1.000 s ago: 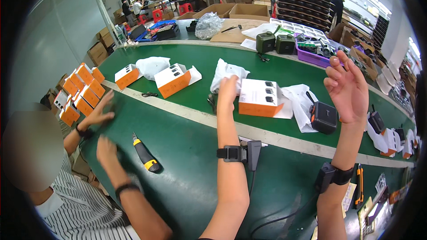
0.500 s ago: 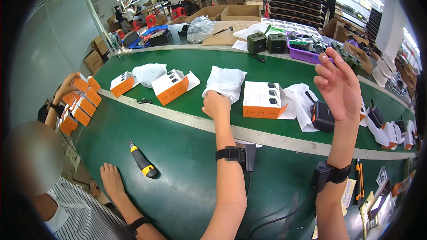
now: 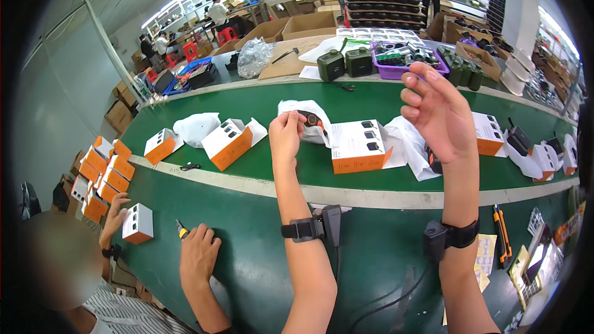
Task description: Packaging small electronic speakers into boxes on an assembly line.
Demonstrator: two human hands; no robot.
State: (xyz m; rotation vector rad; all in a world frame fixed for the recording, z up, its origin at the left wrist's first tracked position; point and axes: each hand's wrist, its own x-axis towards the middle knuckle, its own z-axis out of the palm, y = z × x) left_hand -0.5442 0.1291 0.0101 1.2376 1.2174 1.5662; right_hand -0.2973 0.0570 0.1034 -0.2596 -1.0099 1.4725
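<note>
My left hand (image 3: 287, 139) is closed at the left edge of a white bag (image 3: 291, 106) on the green belt, fingertips pinched on the bag. Through the bag's mouth shows a dark device with an orange trim (image 3: 314, 121), beside those fingertips. My right hand (image 3: 438, 114) is raised above the belt, palm turned inward, its fingers loosely bent and apart with nothing in them. Behind it lie another white bag (image 3: 408, 148) and a mostly hidden black device (image 3: 433, 162). Between my hands stands an opened white and orange box (image 3: 360, 147).
At left a co-worker's hand (image 3: 114, 215) touches a small box (image 3: 137, 223), near stacked boxes (image 3: 116, 176). Their other hand (image 3: 199, 252) covers most of a yellow-black cutter (image 3: 181, 229). An orange cutter (image 3: 502, 235) lies right. Green devices (image 3: 331, 65) and a purple basket (image 3: 396, 72) stand beyond the belt.
My left hand has shifted left and up at the bag, and the device inside now shows. My right hand stays raised. The co-worker has brought a box forward and reached over the cutter.
</note>
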